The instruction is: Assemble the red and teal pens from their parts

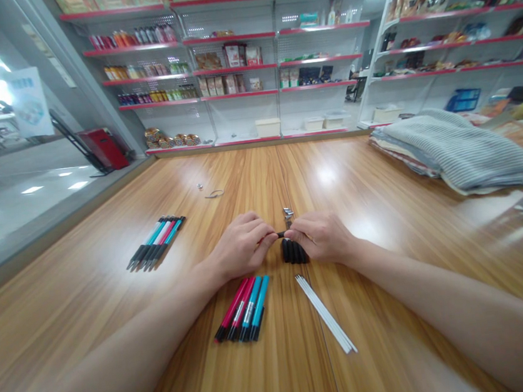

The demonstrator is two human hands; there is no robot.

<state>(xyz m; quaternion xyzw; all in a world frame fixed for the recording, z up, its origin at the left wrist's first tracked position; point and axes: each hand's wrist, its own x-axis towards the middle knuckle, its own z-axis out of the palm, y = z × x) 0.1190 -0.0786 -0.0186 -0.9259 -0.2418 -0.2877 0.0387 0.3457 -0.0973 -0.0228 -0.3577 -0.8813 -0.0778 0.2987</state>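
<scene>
My left hand [248,243] and my right hand [321,237] meet above the middle of the table, both closed. Between their fingertips they pinch a short black pen grip [281,234], its ends covered by the fingers. Several more black pen grips [294,252] lie in a row just below, partly hidden by my right hand. Small silver pen tips [287,213] sit behind the hands. Closer to me are red and blue pen barrels [245,309] with black ends, and to their right a bundle of thin white refills [326,314].
A group of complete-looking pens [156,242] lies at the left. A thin loop [215,194] and a tiny shiny piece [200,186] rest farther back. Folded striped cloth [458,145] is piled at the right. Stocked shelves [232,69] stand behind the table [376,334].
</scene>
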